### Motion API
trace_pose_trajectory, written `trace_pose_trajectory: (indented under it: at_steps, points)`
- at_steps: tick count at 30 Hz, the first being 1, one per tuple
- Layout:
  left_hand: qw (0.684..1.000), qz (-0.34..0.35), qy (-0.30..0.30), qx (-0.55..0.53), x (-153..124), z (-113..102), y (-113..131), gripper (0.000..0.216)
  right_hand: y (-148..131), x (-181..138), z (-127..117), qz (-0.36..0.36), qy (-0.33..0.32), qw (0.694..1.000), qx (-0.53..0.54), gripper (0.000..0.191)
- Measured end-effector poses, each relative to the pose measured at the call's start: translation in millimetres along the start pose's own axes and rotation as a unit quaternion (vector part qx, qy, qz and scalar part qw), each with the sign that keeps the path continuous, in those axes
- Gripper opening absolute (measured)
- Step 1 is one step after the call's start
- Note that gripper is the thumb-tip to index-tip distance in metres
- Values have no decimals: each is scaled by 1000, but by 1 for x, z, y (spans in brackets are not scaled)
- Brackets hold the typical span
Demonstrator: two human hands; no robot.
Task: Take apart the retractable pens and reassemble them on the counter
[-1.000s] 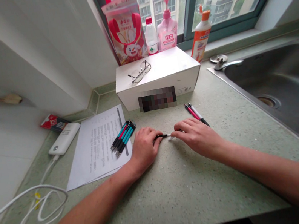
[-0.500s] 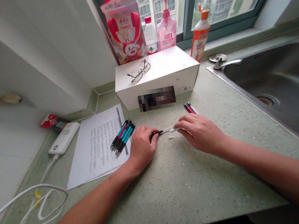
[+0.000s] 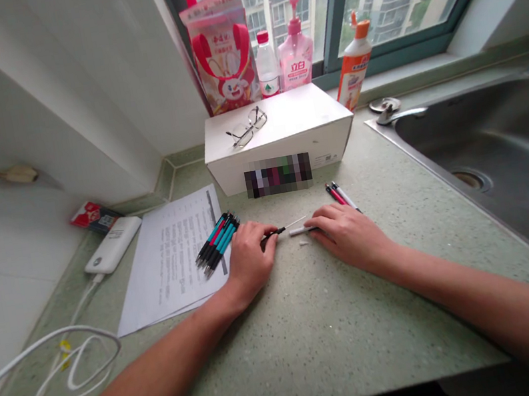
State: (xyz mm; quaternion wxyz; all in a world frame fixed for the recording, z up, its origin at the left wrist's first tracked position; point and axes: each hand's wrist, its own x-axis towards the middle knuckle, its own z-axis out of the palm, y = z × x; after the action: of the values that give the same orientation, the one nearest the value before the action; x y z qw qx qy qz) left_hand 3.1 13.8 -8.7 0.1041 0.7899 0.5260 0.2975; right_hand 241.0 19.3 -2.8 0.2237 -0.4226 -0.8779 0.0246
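My left hand (image 3: 251, 254) is closed on the black part of a taken-apart pen (image 3: 279, 231), and a thin pale refill (image 3: 296, 222) sticks out of it to the right. Opposite, my right hand (image 3: 346, 231) pinches a whitish pen barrel (image 3: 298, 231), whose end points left just below the refill; the two are apart. Under them on the counter lies a small white piece (image 3: 303, 243). Several blue and black pens (image 3: 218, 241), one with red, lie on printed paper (image 3: 164, 262) beside my left hand. Beyond my right hand rest a red pen (image 3: 335, 194) and a white pen (image 3: 345, 194).
A white box (image 3: 279, 135) with eyeglasses (image 3: 249, 127) on top stands at the back. Behind it are a bag (image 3: 224, 63), a water bottle (image 3: 266, 66) and a pink pump bottle (image 3: 296, 61). A power bank (image 3: 114, 245) with cable is left, a steel sink (image 3: 506, 157) right.
The refill, whose right end met the barrel before, now lies free of it. The barrel has shifted slightly left and below the refill, and my right hand has moved a little.
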Motion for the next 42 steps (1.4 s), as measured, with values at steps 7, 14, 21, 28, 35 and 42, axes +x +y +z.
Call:
trace_pose_trajectory:
  at_steps: [7, 14, 21, 28, 35, 42]
  points:
    - [1000, -1, 1, -2, 0, -1, 0, 7, 1, 2, 0, -10, -15, 1000, 9, 23]
    - [1000, 19, 19, -8, 0, -2, 2, 7, -1, 1, -9, 3, 20, 1000, 20, 23]
    - [995, 93, 20, -27, -4, -3, 8, 8, -12, -2, -20, 0, 86, 996, 18, 28]
    - [987, 153, 35, -46, -7, -4, 13, 9, -13, -2, -19, -34, 30, 999, 2, 28]
    - [993, 84, 54, -64, -4, -4, 6, 7, 9, -1, -22, 1, -10, 999, -48, 24]
    - [992, 94, 53, -59, -5, -4, 3, 13, 12, -2, -31, -12, -10, 991, -132, 21]
